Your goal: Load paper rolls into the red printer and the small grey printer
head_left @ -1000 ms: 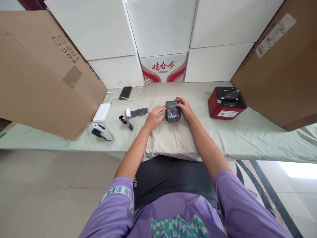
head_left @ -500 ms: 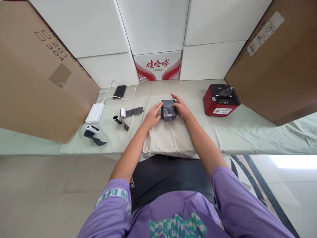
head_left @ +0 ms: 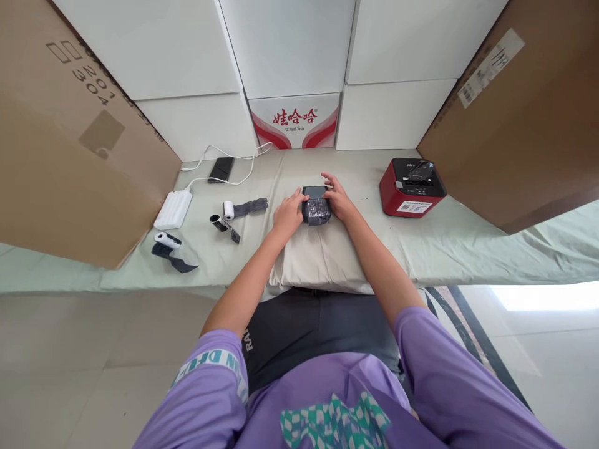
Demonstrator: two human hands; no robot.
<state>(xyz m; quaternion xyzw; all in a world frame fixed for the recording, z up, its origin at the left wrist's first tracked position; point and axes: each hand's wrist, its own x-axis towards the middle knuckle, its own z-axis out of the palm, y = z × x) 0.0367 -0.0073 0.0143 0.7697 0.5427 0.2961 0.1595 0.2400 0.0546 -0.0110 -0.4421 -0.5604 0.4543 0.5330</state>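
A small black rounded device (head_left: 317,212) lies on the cloth-covered table in front of me. Its upper part is a smooth grey panel, and dark shiny film covers the lower part. My left hand (head_left: 289,212) holds its left edge, the thumb resting near the upper corner. From the other side my right hand (head_left: 337,198) grips the right edge, with the index finger lifted away beyond it. Left of the hands lie a white paper roll (head_left: 228,210) with a dark strip trailing from it and a black-wrapped roll (head_left: 218,222).
Another partly unwrapped roll (head_left: 167,240) is farther left, near a white power bank (head_left: 173,209) cabled toward a black phone (head_left: 221,169). A red and black box-shaped machine (head_left: 412,188) stands right. White boxes (head_left: 294,121) line the back; cardboard panels (head_left: 70,156) flank the table.
My left hand has moved in against the device's left edge. My right hand stays at the right edge. The whole view has shifted slightly.
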